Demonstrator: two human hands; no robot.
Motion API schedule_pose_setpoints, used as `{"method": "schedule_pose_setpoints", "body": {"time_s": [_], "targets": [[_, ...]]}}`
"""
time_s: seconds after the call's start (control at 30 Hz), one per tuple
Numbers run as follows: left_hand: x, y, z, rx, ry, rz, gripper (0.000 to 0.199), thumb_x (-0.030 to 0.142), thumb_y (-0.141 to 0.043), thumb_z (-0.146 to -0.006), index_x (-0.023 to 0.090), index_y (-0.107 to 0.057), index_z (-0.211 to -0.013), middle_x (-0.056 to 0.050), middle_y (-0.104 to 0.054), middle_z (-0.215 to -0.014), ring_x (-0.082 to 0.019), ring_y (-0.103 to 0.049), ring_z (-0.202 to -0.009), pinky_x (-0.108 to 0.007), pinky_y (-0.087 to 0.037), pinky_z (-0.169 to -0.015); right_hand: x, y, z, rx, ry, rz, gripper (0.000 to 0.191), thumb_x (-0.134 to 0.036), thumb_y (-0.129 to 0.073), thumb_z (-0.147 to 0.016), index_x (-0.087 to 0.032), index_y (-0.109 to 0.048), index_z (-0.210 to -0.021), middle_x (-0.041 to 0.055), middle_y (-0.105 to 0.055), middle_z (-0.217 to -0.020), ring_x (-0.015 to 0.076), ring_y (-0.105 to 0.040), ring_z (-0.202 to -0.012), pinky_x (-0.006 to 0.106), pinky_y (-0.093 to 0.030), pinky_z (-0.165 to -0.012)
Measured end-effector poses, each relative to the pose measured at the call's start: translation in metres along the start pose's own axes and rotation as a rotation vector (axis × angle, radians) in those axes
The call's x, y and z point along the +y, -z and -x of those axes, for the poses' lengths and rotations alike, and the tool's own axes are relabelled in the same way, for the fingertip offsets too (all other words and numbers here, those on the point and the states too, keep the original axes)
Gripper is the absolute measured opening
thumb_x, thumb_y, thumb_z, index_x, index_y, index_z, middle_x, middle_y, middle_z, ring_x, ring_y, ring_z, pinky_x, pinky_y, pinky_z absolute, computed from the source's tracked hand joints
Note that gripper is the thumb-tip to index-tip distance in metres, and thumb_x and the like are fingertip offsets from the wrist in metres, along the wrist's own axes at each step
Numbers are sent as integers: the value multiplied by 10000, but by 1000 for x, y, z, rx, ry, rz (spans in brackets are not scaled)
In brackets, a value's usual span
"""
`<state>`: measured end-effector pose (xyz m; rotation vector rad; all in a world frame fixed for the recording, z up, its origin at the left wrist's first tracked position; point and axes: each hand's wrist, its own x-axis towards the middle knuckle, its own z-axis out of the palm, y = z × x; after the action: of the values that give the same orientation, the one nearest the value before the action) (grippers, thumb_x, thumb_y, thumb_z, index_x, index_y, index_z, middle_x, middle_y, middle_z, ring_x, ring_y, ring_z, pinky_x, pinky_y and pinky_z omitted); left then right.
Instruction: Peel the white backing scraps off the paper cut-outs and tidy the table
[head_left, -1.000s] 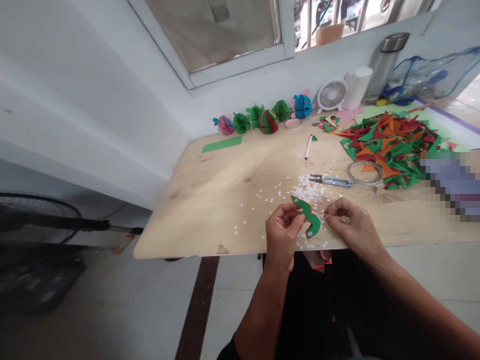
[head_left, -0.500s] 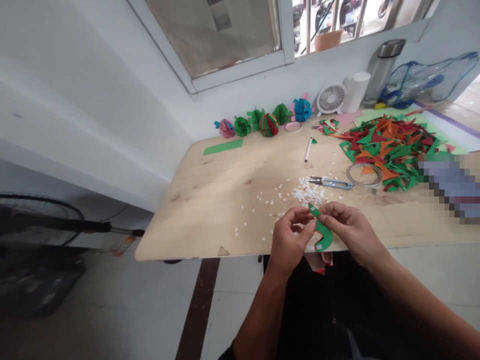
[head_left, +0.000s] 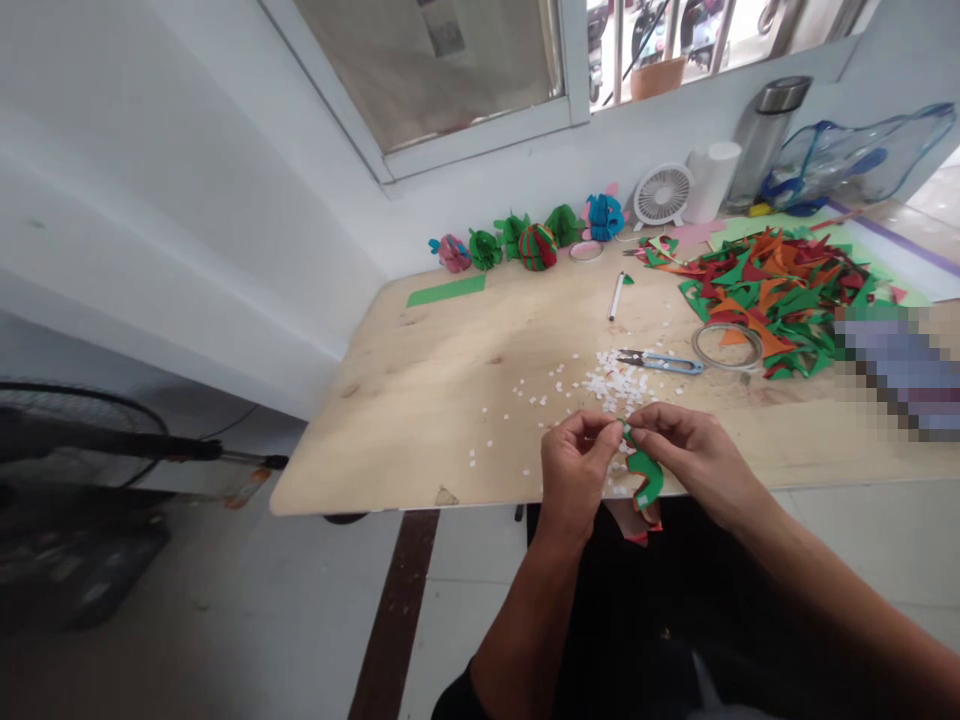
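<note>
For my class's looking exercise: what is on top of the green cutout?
On the green cutout, a white square shows near the lower end. The left hand and right hand mostly cover the upper end; anything beneath them cannot be seen.

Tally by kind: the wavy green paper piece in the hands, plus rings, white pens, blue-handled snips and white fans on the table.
Wavy green paper piece: 1
Rings: 2
White pen: 1
Blue-handled snips: 1
White fan: 1
Total: 6
</note>
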<state>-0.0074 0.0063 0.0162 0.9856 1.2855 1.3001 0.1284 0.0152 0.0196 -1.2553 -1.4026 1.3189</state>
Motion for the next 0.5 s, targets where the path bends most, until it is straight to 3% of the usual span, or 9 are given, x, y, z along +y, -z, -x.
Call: {"method": "schedule_pose_setpoints", "body": {"time_s": [0.17,0.37,0.43,0.5], "targets": [[-7,0,4,40,-135,-116,99,261,-656,-768,165,-675,-757,-7,-677,-695,-127,-619,-665,-238,-493,-674,3,-1,0,27,-30,8,267,-438,-643,-756,-172,-652,-776,7,-619,-637,136,-557,-573,245,-448,-526],[-12,1,5,35,-131,-77,125,285,-647,-797,165,-681,-809,-19,-690,-739,-143,-635,-694,-253,-504,-683,0,-2,1,14,-20,18,269,-447,-629,-763,-178,-637,-746,3,-607,-617,137,-550,-559,248,-443,-510],[-12,1,6,82,-218,-174,122,278,-632,-820,176,-685,-860,-31,-699,-794,-151,-643,-738,-267,-506,-714,0,-2,2,44,-7,49,261,-440,-619,-768,-181,-634,-743,0,-601,-603,137,-542,-541,250,-438,-501],[-11,2,9,152,-403,-364,102,248,-615,-838,190,-690,-877,-46,-701,-829,-167,-639,-790,-293,-502,-763,0,-2,2,85,17,119,242,-420,-609,-773,-184,-635,-730,-7,-587,-571,137,-534,-522,253,-429,-499]]}}
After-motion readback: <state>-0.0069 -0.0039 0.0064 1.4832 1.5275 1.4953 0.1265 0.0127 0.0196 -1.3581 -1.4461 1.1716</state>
